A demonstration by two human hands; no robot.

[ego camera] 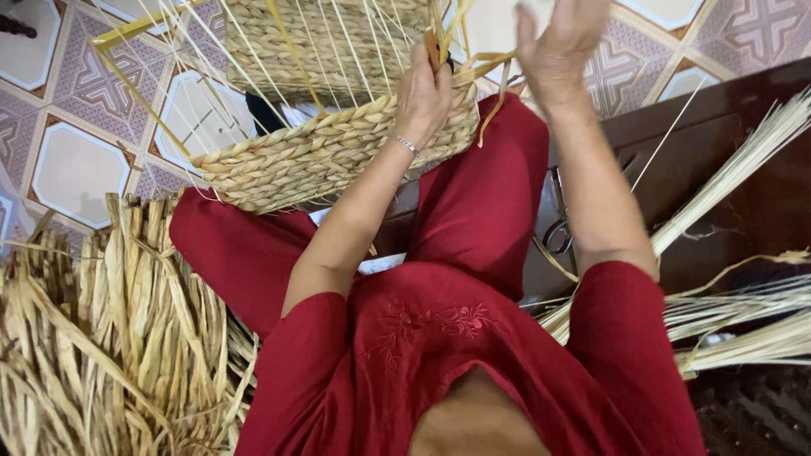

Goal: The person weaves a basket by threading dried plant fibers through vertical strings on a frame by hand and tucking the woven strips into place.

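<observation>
A half-woven basket (321, 152) of braided dry fibre rests over my knees, with thin pale upright stakes rising from its rim. My left hand (422, 93) grips the basket's rim at its right corner, fingers closed on the weave and some flat strands. My right hand (562, 42) is raised above and to the right of the basket, pulling a flat dry strand (490, 63) that runs from the corner up to it. I wear red clothes and a thin bracelet on the left wrist.
A heap of dried flat leaves (110, 338) lies at my left on the patterned tile floor (76, 169). Bundles of thin pale reeds (743, 321) lie on a dark wooden surface (726, 194) at my right, with scissors (557, 228) beside my right forearm.
</observation>
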